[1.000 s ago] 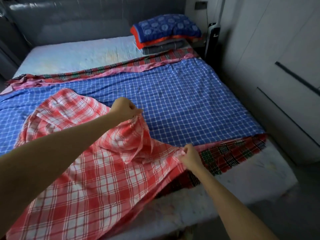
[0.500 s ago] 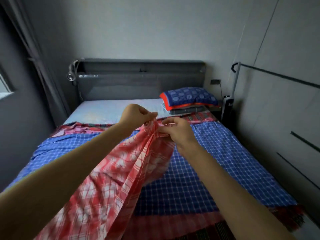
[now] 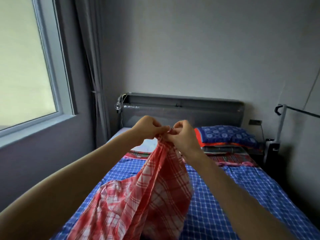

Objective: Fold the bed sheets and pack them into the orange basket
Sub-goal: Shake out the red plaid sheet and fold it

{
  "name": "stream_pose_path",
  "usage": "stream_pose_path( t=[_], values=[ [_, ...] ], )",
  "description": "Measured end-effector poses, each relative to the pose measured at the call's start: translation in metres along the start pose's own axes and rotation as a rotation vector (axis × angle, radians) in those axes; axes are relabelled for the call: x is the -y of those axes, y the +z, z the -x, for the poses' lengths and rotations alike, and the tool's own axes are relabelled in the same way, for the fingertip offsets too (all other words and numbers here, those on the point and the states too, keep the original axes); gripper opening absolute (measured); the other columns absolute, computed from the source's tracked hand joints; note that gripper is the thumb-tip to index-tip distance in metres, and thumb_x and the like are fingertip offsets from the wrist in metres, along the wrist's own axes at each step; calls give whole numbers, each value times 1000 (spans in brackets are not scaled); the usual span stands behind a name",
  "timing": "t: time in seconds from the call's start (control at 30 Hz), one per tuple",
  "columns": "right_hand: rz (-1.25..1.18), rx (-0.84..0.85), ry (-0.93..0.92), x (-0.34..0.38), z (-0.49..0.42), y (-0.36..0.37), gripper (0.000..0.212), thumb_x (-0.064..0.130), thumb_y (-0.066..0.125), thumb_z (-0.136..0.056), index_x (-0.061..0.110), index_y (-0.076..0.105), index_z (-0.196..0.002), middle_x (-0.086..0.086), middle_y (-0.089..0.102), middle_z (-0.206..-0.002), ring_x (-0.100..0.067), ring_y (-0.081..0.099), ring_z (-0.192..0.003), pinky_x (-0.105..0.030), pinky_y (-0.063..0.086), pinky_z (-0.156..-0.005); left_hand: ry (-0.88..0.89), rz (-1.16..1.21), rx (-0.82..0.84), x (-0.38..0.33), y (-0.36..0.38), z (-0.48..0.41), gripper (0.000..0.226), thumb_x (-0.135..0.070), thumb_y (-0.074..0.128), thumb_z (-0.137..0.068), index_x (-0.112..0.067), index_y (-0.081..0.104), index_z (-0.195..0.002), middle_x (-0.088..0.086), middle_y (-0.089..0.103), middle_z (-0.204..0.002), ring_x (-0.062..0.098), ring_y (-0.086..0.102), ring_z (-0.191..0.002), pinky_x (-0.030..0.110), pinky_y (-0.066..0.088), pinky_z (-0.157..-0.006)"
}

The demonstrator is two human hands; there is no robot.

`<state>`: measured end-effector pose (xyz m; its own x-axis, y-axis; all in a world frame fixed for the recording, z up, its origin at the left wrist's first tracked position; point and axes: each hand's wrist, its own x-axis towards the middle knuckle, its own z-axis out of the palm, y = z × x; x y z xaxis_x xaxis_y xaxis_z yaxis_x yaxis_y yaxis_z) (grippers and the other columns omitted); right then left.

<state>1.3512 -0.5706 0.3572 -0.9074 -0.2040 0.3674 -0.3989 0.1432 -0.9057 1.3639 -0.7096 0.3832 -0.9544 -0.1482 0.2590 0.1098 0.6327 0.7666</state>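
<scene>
The red checked sheet hangs at six o'clock over the blue checked sheet. It looks light and limp, best taken by its corners. Toward twelve, the left hand and right hand each pinch its gathered top edge.

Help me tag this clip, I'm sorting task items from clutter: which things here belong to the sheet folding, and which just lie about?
Job: red checked sheet, pinched by the left hand and right hand; blue checked sheet spread flat; plaid sheet at its far edge. No orange basket in view.
Lying about: blue pillow, headboard, clip lamp, window, curtain.
</scene>
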Motion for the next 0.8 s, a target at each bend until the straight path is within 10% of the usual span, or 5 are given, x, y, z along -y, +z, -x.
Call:
stream_pose_path(
  t=[0.37,0.53,0.8],
  values=[
    [113,104,-115,-1,-23,17,54,10,80,-72,16,37,-104,1,58,-80,-13,60,-73,-21,49,-61,-217,-16,-31,0,0,-16,56,-59,66,-75,-12,51,-50,-1,41,-44,9,34,-40,20,30,-45],
    [127,126,-73,-7,-34,27,72,10,83,-65,10,38,-122,-10,64,-92,-25,65,-85,-39,54,-77,-313,31,29,6,-8,-22,48,-39,77,-73,-13,46,-47,-3,41,-41,9,32,-39,18,28,-43],
    [18,212,-1,-18,-40,35,56,4,82,-68,17,51,-112,-10,68,-72,-19,67,-64,-30,54,-62,-310,-18,95,22,-22,-26,24,-15,66,-84,7,68,-93,7,51,-66,9,40,-50,15,33,-45]
  ],
)
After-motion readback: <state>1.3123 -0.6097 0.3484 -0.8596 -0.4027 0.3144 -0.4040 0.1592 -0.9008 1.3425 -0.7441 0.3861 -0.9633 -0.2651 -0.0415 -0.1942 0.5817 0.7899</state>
